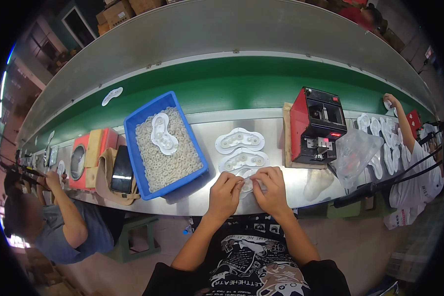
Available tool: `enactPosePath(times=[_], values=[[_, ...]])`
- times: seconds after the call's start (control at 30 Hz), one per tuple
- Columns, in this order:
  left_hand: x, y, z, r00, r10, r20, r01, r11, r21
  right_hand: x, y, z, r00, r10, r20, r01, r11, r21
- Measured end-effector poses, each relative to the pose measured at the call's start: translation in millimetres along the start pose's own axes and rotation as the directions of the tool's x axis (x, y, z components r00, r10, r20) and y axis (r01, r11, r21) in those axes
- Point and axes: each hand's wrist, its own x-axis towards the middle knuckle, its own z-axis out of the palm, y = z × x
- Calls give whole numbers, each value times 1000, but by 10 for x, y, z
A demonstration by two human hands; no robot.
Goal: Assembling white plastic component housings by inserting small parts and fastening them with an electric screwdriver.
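Note:
My left hand (225,196) and my right hand (271,191) meet over a white wavy-edged plastic shell (245,172) near the table's front edge. Fingertips of both are pinched together close to the shell; whatever sits between them is too small or hidden to make out. Beyond it lie a second white shell (243,160) and a third white shell (239,141), each with several round pieces inside. To the left, a blue bin (176,186) is filled with pale rings (155,170), and another white shell (162,133) rests on top of them.
A red and black machine (316,127) stands to the right, beside a clear plastic bag (357,153). Left of the bin lies a dark phone-like slab (122,170). A green conveyor belt (222,81) runs behind the metal table (202,195). Co-workers sit at both sides.

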Motion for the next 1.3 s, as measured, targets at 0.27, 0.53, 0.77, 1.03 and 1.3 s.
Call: enactPosePath(times=[0.27, 0.53, 0.77, 1.03, 1.3], values=[[-78, -13, 6, 1000, 3, -31, 0, 996, 87, -122, -232, 34, 998, 64, 30, -55, 969, -239], [-83, -68, 14, 999, 36, -32, -33, 996, 85, -134, -356, 65, 978, 189, 86, -165, 958, -235], [-81, -74, 3, 999, 26, -29, -24, 998, 54, -90, -334, 75, 969, 212, 128, -169, 944, -285], [-79, -87, 3, 998, 45, -33, -44, 998, 47, 19, -299, 30, 982, 125, 144, -91, 970, -224], [-75, -75, -9, 998, 45, -32, -43, 998, 44, 18, -204, 62, 978, 120, 169, -80, 970, -229]])
